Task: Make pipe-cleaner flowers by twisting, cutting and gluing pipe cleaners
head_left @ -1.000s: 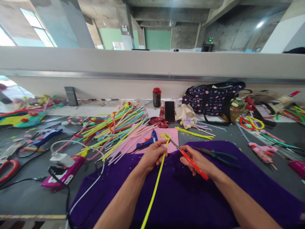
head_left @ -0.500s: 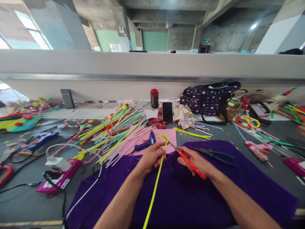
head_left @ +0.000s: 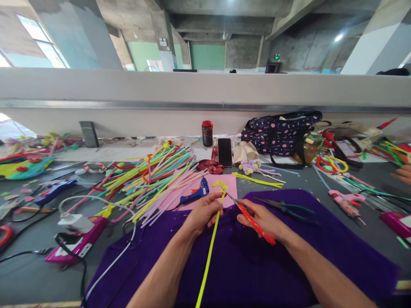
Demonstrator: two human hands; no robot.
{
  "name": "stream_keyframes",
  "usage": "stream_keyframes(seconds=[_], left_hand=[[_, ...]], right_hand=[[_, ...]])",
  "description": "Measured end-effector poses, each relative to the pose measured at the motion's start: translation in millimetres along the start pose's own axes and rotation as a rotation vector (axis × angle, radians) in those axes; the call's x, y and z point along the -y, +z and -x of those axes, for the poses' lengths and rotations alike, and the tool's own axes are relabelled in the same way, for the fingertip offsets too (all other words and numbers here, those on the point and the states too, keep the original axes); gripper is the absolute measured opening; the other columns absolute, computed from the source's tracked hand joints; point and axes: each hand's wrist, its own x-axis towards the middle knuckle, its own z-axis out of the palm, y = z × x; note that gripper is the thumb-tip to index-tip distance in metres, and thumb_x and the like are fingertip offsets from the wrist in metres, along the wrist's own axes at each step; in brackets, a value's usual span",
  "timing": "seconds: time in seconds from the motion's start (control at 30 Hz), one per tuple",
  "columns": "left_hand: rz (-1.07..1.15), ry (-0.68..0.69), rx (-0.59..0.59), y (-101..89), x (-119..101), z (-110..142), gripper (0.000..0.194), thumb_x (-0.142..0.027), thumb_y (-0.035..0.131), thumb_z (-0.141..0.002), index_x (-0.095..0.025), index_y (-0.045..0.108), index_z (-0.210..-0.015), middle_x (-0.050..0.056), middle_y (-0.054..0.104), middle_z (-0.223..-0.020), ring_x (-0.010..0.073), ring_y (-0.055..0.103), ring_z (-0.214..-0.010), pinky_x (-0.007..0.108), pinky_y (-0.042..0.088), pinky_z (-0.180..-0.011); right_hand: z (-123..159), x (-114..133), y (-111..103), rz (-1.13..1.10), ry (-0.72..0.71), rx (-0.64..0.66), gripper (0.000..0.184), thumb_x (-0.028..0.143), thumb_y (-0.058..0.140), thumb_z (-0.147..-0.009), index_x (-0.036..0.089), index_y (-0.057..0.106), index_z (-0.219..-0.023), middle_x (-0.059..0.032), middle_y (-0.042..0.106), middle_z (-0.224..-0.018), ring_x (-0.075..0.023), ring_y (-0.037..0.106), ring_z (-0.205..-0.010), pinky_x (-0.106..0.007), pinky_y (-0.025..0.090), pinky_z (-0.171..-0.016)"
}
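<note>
Between the thumb and fingers of my left hand (head_left: 208, 212) is a long yellow pipe cleaner (head_left: 207, 265). Its tail hangs down over the purple cloth (head_left: 263, 269), and its upper end runs to a small curled yellow shape above the fingertips. My right hand (head_left: 261, 220) is closed around red-handled scissors (head_left: 257, 224). Their metal blades point up and left, with the tips at the yellow shape. Whether the blades touch it or grip it, I cannot tell. A pink sheet (head_left: 231, 182) lies just beyond my hands.
A blue glue gun (head_left: 195, 192) lies on the pink sheet, beside a heap of coloured pipe cleaners (head_left: 154, 171). Dark-handled pliers (head_left: 287, 207) rest on the cloth to the right. Cords run from a magenta power strip (head_left: 77, 239) at left. Another person's hand (head_left: 403, 173) shows at the right edge.
Both hands keep nearly the same hold and place. The scissors have shifted very slightly, and the whole view has moved a little. The other person's hand has come slightly further into view.
</note>
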Motion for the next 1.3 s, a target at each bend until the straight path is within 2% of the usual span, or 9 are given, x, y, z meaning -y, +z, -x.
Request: stream_keyframes(seconds=[0.27,0.43,0.63,0.7,0.8,0.9,1.3], left_hand=[[-0.017,0.005,0.009,-0.1,2.3,-0.8,0.045,-0.027,0.054,-0.070,-0.013,0.045,-0.112,-0.005,0.055,-0.056,0.0014,0.034,-0.027,0.014,0.020,-0.027],[-0.025,-0.008,0.004,0.3,2.5,-1.8,0.044,-0.028,0.054,-0.071,-0.013,0.046,-0.111,-0.005,0.054,-0.056,0.0013,0.034,-0.027,0.014,0.021,-0.027],[-0.048,-0.030,0.000,-0.3,5.2,-3.9,0.044,-0.023,0.053,-0.069,-0.013,0.046,-0.111,-0.005,0.055,-0.056,0.0011,0.034,-0.027,0.013,0.021,-0.027],[-0.073,-0.040,0.016,-0.8,8.7,-5.8,0.038,-0.025,0.053,-0.070,-0.013,0.049,-0.106,-0.004,0.055,-0.056,0.0013,0.035,-0.027,0.013,0.022,-0.027],[-0.146,-0.065,0.033,-1.4,15.9,-9.6,0.025,-0.032,0.054,-0.071,-0.012,0.053,-0.086,-0.003,0.055,-0.055,0.0014,0.035,-0.028,0.013,0.023,-0.027],[-0.222,-0.091,0.038,-1.7,22.8,-12.9,0.026,-0.038,0.053,-0.072,-0.012,0.051,-0.072,-0.003,0.054,-0.051,0.0018,0.036,-0.028,0.013,0.024,-0.027],[-0.289,-0.104,0.016,-0.2,27.1,-14.9,0.026,-0.034,0.051,-0.074,-0.013,0.051,-0.059,-0.003,0.049,-0.041,0.0036,0.038,-0.027,0.014,0.024,-0.028]], right_hand=[[-2.3,-4.6,1.5,-0.048,-0.013,0.005,0.040,0.046,0.053,-0.077,0.021,0.053,-0.107,0.0030,0.046,-0.069,-0.0082,0.037,-0.057,-0.019,0.031,-0.051],[-4.4,-7.5,1.8,-0.029,-0.002,0.011,0.042,0.047,0.054,-0.076,0.020,0.053,-0.109,0.0018,0.050,-0.072,-0.0097,0.041,-0.060,-0.021,0.034,-0.054],[-5.4,-6.0,0.0,-0.006,0.028,0.025,0.036,0.045,0.052,-0.077,0.019,0.056,-0.101,0.0009,0.055,-0.074,-0.0104,0.047,-0.061,-0.020,0.035,-0.054],[-7.0,-6.5,-1.0,0.008,0.030,0.036,0.035,0.045,0.051,-0.077,0.018,0.057,-0.099,0.0002,0.057,-0.076,-0.0109,0.049,-0.063,-0.020,0.035,-0.055],[-10.6,-8.3,-1.2,0.043,0.035,0.051,0.034,0.044,0.051,-0.077,0.018,0.058,-0.097,-0.0003,0.059,-0.077,-0.0114,0.051,-0.064,-0.020,0.035,-0.056],[-13.9,-9.2,0.2,0.127,0.024,0.044,0.033,0.043,0.053,-0.075,0.018,0.060,-0.095,-0.0007,0.061,-0.079,-0.0125,0.051,-0.065,-0.021,0.036,-0.058],[-17.6,-7.7,3.4,0.263,-0.005,0.067,0.029,0.039,0.050,-0.076,0.021,0.064,-0.094,-0.0016,0.066,-0.084,-0.0156,0.055,-0.068,-0.023,0.036,-0.061]])
